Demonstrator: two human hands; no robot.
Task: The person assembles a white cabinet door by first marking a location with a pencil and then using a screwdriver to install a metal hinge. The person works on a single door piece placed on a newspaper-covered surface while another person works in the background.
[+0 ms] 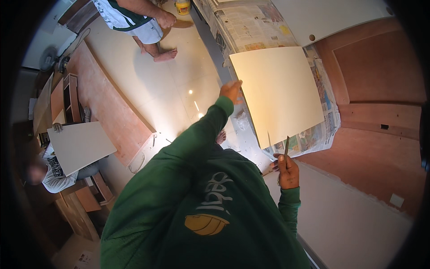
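A flat cream board (pixel 280 94) lies on a newspaper-covered surface, a little right of centre. My left hand (pixel 230 93) is at the left edge of the board, with its fingers closed at the rim; the thumb side shows near the corner of the grip. Close to the board's near edge, my right hand (pixel 288 173) pinches a thin, dark, stick-like tool (pixel 286 147). The tool points away from me, and its upper end meets or nearly meets that edge. Its exact kind is too small to tell.
Newspaper (pixel 248 29) covers the support beneath the board. Reddish-brown wood panelling (pixel 367 71) stands at the right. At the left, a seated person holds a pale panel (pixel 83 147) beside a long reddish board (pixel 107 101). Another person stands barefoot near a yellow tub (pixel 182 7).
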